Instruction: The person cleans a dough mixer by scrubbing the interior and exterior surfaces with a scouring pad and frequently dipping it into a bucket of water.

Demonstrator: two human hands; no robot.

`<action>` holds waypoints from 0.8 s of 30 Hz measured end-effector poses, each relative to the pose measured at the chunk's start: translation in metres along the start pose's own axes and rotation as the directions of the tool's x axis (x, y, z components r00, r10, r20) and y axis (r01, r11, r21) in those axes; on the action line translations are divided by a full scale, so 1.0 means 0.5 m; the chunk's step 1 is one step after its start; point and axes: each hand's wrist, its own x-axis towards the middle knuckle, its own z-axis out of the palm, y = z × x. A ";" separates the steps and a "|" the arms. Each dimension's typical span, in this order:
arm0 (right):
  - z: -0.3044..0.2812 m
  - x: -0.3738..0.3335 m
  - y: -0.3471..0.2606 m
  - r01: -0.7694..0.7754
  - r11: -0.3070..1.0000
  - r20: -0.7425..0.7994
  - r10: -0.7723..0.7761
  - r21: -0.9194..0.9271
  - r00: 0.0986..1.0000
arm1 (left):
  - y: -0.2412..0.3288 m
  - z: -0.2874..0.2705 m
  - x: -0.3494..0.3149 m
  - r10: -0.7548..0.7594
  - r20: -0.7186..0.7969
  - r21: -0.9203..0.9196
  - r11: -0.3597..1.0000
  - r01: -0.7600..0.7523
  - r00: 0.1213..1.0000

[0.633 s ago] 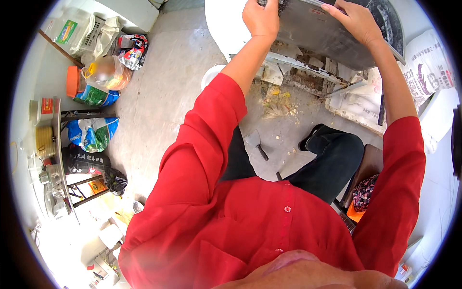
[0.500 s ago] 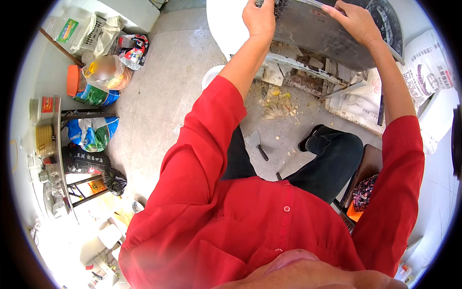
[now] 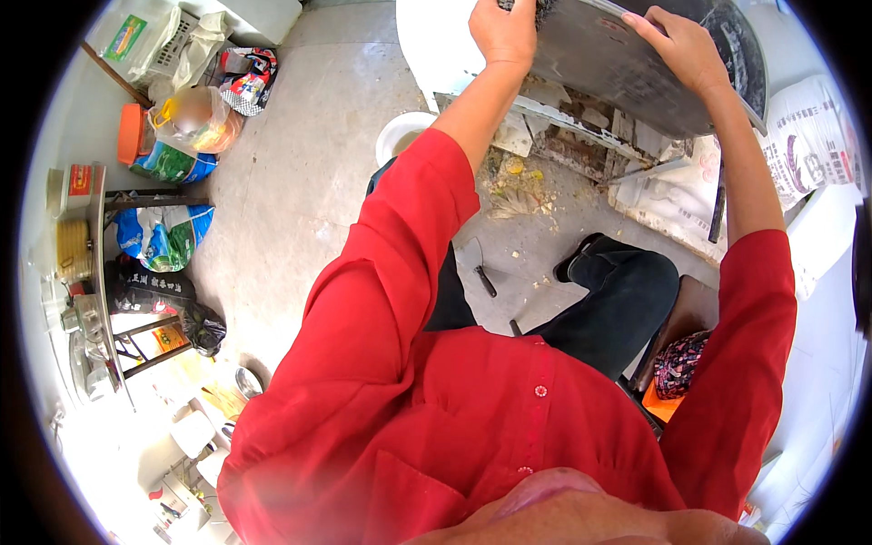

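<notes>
At the top edge, my left hand (image 3: 505, 34) is closed around a dark, curly scouring pad (image 3: 544, 11), only partly in view. The pad is against the left part of a dark grey metal panel (image 3: 599, 68), which stands tilted in front of me. My right hand (image 3: 683, 47) grips the panel's upper rim, with the thumb on the near face and the fingers over the edge. Behind the rim lies a dark, scuffed surface (image 3: 731, 45). Below the panel, a grimy frame (image 3: 581, 127) shows flaking, dirty surfaces.
A scraper (image 3: 486, 280) lies on the floor between my legs. Food scraps (image 3: 518, 186) are scattered under the frame. A white bucket (image 3: 400, 136) stands left of my forearm, white sacks (image 3: 808, 136) at the right. Bags (image 3: 163, 232) and a shelf (image 3: 107, 300) line the left wall.
My left hand has moved a little to the right along the panel with the scouring pad. My right hand keeps its grip on the rim. More of the white bucket shows.
</notes>
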 end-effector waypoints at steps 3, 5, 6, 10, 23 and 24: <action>0.027 0.007 0.030 0.000 1.000 0.039 0.001 -0.015 0.999 | -0.034 -0.018 -0.002 -0.200 0.075 0.169 0.968 0.185 0.977; 0.030 0.000 0.051 -0.019 0.999 0.050 0.020 -0.031 0.999 | -0.103 -0.031 -0.028 -0.351 0.071 0.220 0.919 0.328 0.934; 0.038 0.005 0.050 -0.011 1.000 0.031 0.012 -0.016 0.999 | -0.129 -0.049 -0.028 -0.416 0.053 0.252 0.885 0.391 0.908; 0.023 0.003 0.041 -0.038 0.999 0.094 0.039 -0.012 0.995 | -0.076 -0.064 -0.068 -0.327 -0.045 0.047 0.943 0.329 0.944; 0.039 0.009 0.053 0.022 0.999 0.058 -0.024 0.031 0.998 | -0.229 0.035 -0.133 -0.305 -0.028 0.283 0.911 0.300 0.952; 0.038 0.005 0.051 0.013 1.000 0.070 -0.015 0.027 0.997 | -0.227 0.023 -0.142 -0.375 -0.045 0.236 0.897 0.375 0.926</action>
